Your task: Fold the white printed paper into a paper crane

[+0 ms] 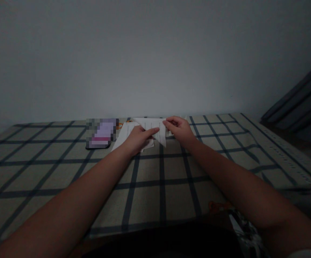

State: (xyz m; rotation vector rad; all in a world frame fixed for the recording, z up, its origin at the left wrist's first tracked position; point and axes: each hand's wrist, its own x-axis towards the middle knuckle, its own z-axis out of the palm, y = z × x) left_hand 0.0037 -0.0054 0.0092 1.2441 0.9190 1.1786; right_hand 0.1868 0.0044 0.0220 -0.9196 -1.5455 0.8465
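Observation:
A white sheet of paper (160, 137) with faint print is held between my two hands, a pointed corner hanging toward me. My left hand (139, 138) grips its left part, thumb stretched across the top and the other fingers hidden below. At the upper right edge, the thumb and fingertips of my right hand (179, 126) pinch the sheet. More white papers (123, 133) lie on the cloth under and beside my left hand. A small pale piece shows under my right hand; I cannot make out what it is.
Left of the papers lies a phone (101, 134) with a lit, partly blurred screen. A checked cloth (147, 197) covers the surface, which ends at a plain wall (155, 57). Dark curtain fabric (303, 100) hangs at the far right.

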